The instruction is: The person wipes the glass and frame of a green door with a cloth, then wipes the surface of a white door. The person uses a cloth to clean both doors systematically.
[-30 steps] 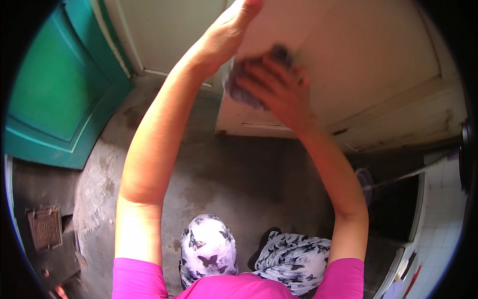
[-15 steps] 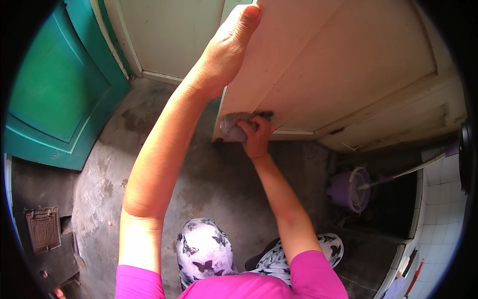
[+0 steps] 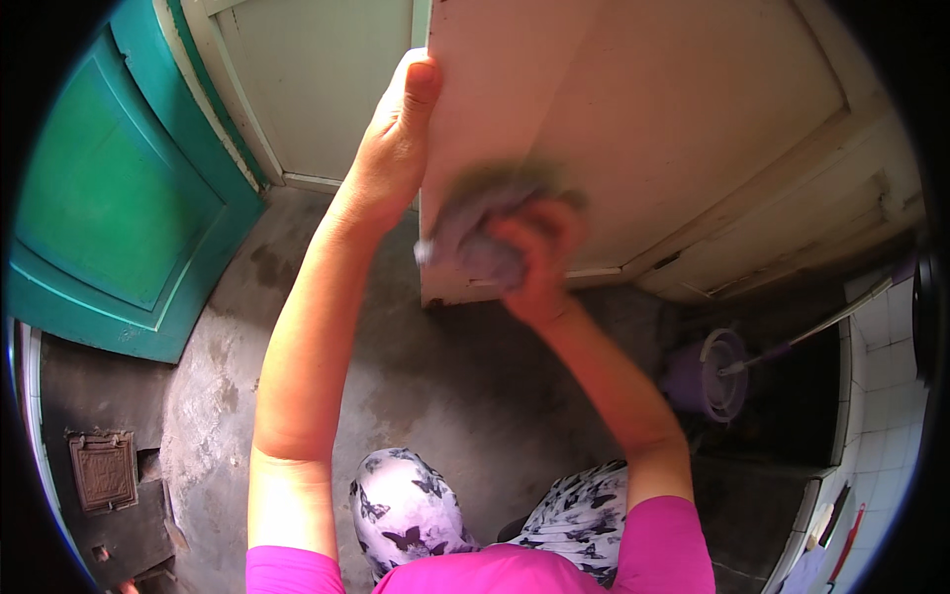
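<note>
A whitish door (image 3: 633, 119) stands ajar in front of me. My left hand (image 3: 394, 139) grips its free edge, thumb on the near face and the other fingers hidden behind. Low on the same face, my right hand (image 3: 544, 252) presses a greyish-purple cloth (image 3: 475, 238) against the panel near the bottom corner. Motion smears both the cloth and the fingers around it. One end of the cloth reaches the door's edge.
At the left stands a green door (image 3: 109, 198). Below it, a small rusty metal hatch (image 3: 103, 470) sits in a dark wall. A purple mop bucket (image 3: 708, 376) with a mop handle (image 3: 821, 332) stands at the right, beside white tiles (image 3: 881, 416). Grey concrete floor (image 3: 237, 327) lies beneath.
My left hand has slid lower along the door's edge. My right hand, still with the cloth, has shifted slightly right and is now blurred by movement. The door has swung slightly left in view.
</note>
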Demonstrator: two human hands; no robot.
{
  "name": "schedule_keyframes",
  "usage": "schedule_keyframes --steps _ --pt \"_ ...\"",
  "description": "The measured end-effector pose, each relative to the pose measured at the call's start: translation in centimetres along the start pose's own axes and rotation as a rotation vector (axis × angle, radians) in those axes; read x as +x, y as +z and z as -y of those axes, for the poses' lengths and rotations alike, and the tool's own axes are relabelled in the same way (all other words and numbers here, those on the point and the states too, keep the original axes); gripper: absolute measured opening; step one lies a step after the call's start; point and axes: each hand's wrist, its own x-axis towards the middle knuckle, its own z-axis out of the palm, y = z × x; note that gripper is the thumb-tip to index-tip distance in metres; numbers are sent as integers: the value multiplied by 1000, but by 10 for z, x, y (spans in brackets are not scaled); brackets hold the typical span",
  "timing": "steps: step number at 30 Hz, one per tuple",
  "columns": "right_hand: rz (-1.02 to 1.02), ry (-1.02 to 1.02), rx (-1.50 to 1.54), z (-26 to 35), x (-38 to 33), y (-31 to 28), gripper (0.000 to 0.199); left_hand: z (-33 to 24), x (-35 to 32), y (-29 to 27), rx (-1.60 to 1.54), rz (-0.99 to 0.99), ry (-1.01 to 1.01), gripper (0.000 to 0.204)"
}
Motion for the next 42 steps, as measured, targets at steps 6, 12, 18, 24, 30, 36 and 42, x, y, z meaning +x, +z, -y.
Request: schedule_keyframes --steps 6,12,18,24,30,36,42 --pt "-513 -375 -355 -15 257 -65 55 2 7 -16 34 8 -51 82" --pt "-449 -282 -507 -49 232 -20 61 3 5 -6 -25 -59 -87 90" --pt "-136 -21 -259 -44 23 16 61 -2 0 2 -78 -145 -57 88" --pt "110 418 -163 -8 -159 57 59 -2 -1 -1 -19 -184 -63 92" --pt "504 513 -156 -2 -213 42 54 1 3 1 43 -215 -20 91" --pt "409 360 41 -21 -84 -24 53 1 4 1 14 -138 120 85" --pt "-191 -209 -217 0 182 -75 64 -8 -4 2 -110 -190 72 77"
